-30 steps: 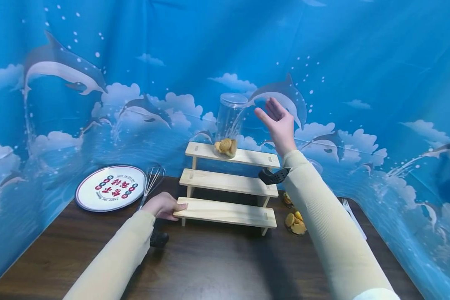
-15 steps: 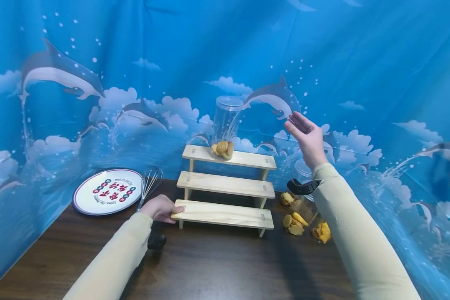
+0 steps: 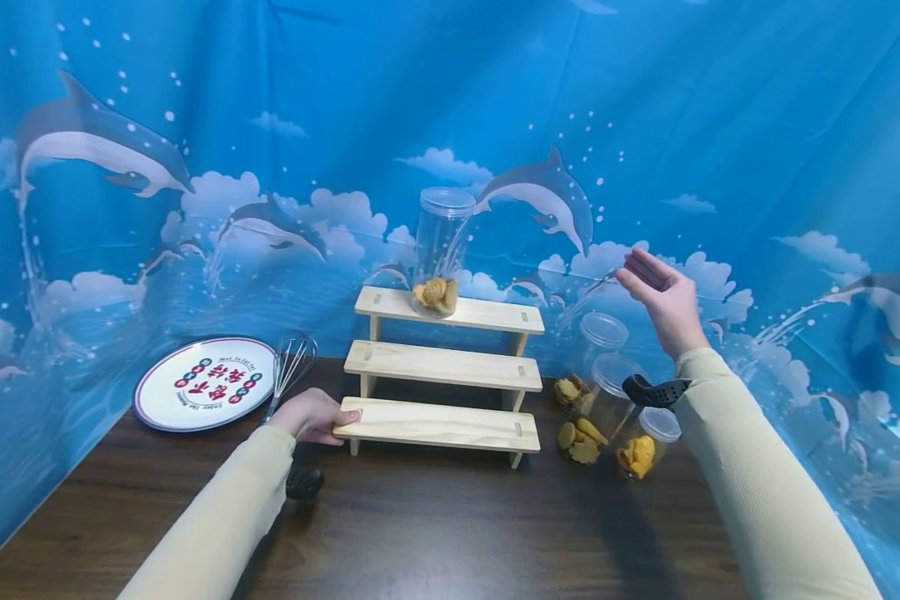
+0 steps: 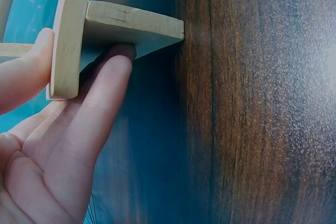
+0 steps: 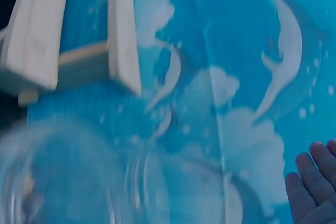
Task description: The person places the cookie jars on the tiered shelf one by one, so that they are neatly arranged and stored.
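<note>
Red Chinese characters on that round white plate (image 3: 156,398), left! Your left hand (image 3: 311,414) grips the near-left end of the pale wooden stand (image 3: 442,365); your right hand (image 3: 667,302), fingers extended, hovers right of its clear lidded jar (image 3: 442,242).

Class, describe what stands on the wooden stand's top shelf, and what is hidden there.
A clear jar with a lid stands on the top shelf, golden-brown snack pieces at its bottom. They cover the shelf's surface directly beneath.
</note>
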`<action>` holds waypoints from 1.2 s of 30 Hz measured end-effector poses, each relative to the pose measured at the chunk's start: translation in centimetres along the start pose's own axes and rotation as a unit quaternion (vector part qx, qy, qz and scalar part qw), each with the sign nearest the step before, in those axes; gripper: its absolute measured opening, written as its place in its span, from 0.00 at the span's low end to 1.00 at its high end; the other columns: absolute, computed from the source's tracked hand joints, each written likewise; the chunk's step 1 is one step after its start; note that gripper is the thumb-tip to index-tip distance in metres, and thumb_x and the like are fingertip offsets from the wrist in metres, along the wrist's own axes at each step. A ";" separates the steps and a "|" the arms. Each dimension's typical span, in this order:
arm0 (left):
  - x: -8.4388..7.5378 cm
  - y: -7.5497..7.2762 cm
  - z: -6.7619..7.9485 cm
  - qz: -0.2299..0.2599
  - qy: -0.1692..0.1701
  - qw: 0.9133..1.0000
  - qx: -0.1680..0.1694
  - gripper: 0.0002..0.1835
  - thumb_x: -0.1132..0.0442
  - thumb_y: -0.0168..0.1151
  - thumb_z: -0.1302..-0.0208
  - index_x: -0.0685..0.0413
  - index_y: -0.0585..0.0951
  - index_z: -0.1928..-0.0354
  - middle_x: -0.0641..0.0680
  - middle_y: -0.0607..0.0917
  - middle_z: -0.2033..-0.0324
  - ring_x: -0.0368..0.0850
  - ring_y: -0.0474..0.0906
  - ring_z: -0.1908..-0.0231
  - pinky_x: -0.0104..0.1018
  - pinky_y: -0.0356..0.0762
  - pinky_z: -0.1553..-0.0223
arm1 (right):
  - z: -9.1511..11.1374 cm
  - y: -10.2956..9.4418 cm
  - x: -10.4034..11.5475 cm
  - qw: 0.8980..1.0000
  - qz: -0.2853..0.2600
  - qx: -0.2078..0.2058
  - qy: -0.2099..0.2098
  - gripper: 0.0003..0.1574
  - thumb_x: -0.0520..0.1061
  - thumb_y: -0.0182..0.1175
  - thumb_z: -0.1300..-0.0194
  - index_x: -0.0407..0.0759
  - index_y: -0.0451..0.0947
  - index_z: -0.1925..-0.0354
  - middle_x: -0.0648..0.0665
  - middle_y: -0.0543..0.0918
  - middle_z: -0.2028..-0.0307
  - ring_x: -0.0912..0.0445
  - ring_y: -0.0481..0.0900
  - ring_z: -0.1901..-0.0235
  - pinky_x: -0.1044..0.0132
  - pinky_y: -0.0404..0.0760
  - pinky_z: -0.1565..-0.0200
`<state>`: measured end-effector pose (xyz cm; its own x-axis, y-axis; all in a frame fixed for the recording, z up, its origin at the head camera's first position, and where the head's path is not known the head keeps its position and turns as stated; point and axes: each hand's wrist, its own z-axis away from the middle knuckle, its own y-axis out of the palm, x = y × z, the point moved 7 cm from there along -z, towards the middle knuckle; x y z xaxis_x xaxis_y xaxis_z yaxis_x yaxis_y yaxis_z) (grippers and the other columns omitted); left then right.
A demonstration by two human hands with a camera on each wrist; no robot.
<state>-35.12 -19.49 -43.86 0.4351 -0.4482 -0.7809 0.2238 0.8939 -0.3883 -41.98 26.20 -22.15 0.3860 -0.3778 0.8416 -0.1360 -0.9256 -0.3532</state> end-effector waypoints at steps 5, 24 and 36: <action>-0.1 0.0 -0.1 -0.012 0.004 1.000 0.004 0.19 0.61 0.62 0.36 0.75 0.76 0.55 0.54 0.77 0.77 0.40 0.78 0.78 0.28 0.84 0.71 | 1.0 -2.4 -2.3 0.999 0.040 -0.018 0.019 0.42 0.57 0.58 0.34 0.44 0.57 0.29 0.41 0.64 0.32 0.50 0.64 0.33 0.50 0.61 0.31; -0.1 0.0 -0.2 -0.011 -0.009 1.000 0.014 0.18 0.62 0.61 0.35 0.75 0.76 0.56 0.54 0.77 0.77 0.41 0.78 0.77 0.30 0.85 0.69 | 2.2 -4.3 -8.8 0.995 0.061 -0.005 0.074 0.45 0.62 0.57 0.36 0.43 0.57 0.29 0.39 0.63 0.32 0.46 0.61 0.33 0.45 0.59 0.32; -0.1 0.1 -0.2 -0.001 -0.009 1.000 0.013 0.18 0.62 0.61 0.35 0.75 0.75 0.55 0.54 0.78 0.77 0.41 0.78 0.76 0.31 0.85 0.68 | 2.3 -2.7 -12.4 0.993 0.018 0.065 0.100 0.45 0.58 0.56 0.33 0.42 0.51 0.27 0.37 0.56 0.29 0.46 0.56 0.30 0.44 0.57 0.31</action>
<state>-35.33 -19.40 -43.95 0.4494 -0.4504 -0.7715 0.2471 0.8926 -0.3772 -44.27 33.41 -32.60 0.1928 -0.4188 0.8874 -0.0220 -0.9059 -0.4228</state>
